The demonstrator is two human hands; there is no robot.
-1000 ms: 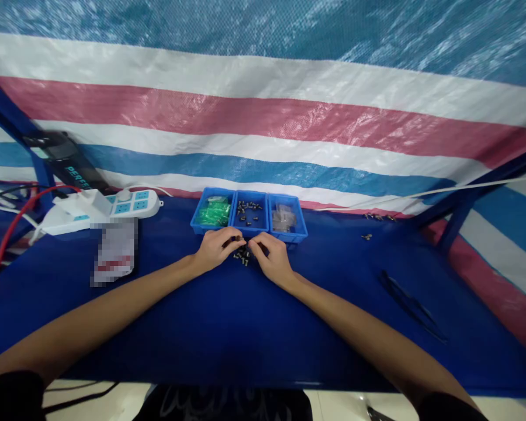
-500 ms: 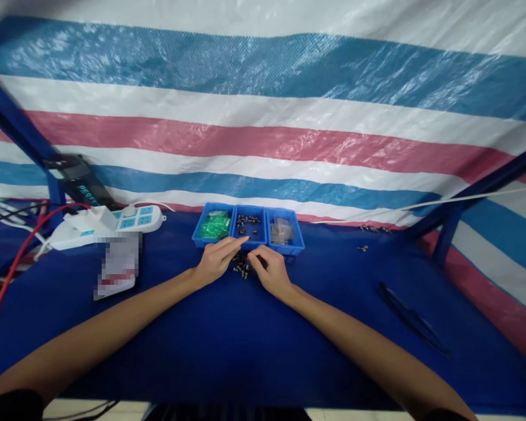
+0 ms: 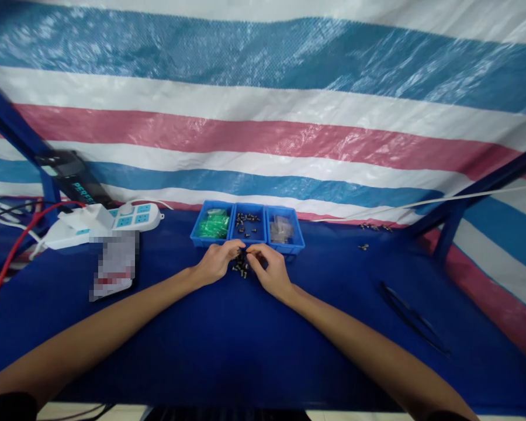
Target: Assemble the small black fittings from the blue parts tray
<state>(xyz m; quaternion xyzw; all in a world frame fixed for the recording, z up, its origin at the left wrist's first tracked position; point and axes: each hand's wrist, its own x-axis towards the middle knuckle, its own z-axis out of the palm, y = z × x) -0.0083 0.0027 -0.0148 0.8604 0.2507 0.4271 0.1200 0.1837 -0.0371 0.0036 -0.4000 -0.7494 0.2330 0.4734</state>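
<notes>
A small pile of black and silver screws (image 3: 240, 269) lies on the blue table in front of the bins. My left hand (image 3: 216, 262) is at the pile's left side, its fingers curled and thumb pressed in. On the other side, my right hand (image 3: 270, 268) is closed in a pinch, its fingertips almost meeting those of the left. Something small and dark shows between the fingertips, too small to make out. Just behind the hands stands the middle blue bin (image 3: 257, 239), with several loose screws inside.
The left blue bin (image 3: 196, 238) holds green packets (image 3: 214, 224); the right one (image 3: 298, 240) holds clear bags (image 3: 281, 229). A power strip (image 3: 146, 217), phone (image 3: 116, 263) and black bottle (image 3: 81, 182) are at left. More screws (image 3: 363, 247) and dark glasses (image 3: 409, 316) lie at right.
My left hand's fingers, stretched out over the bin's front edge before, have curled down to the pile. My right hand stays nearly in place. The view has shifted slightly.
</notes>
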